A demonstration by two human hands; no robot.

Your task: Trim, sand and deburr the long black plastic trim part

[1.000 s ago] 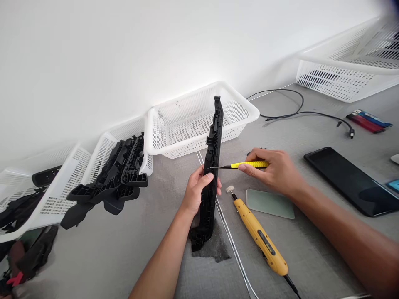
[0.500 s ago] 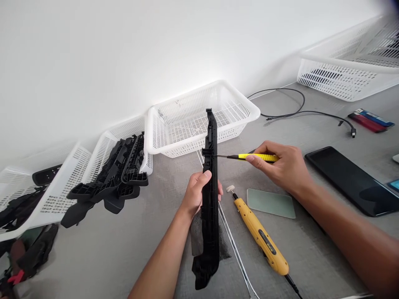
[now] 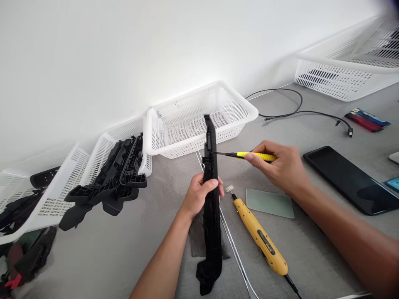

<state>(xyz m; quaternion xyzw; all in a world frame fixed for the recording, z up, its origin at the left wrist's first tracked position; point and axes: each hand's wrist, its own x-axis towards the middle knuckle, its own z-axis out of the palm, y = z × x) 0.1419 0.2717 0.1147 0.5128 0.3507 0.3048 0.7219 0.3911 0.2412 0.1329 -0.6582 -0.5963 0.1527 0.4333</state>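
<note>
My left hand [image 3: 201, 193] is wrapped round the middle of a long black plastic part [image 3: 212, 224], its thumb across the front. The part stands nearly upright in view, its narrow top end overlapping the front of a white basket. From the right, my right hand [image 3: 277, 164] pinches a yellow-handled craft knife [image 3: 254, 156]. The thin dark tip of the knife meets the part's upper section, just above a small raised block. Whether the tip presses into the plastic is too fine to tell.
The white basket [image 3: 149, 133] stands against the wall. Left of it, another basket [image 3: 99, 153] holds similar black parts [image 3: 124, 166]. A yellow rotary tool [image 3: 260, 236], a pale green plate [image 3: 269, 203] and a black phone [image 3: 349, 178] lie on the grey table [image 3: 124, 257]. A black cable [image 3: 301, 99] curls behind.
My left hand has lowered the black part slightly and tilted it a little. The knife tip now touches higher along the part, above the raised block instead of beside it.
</note>
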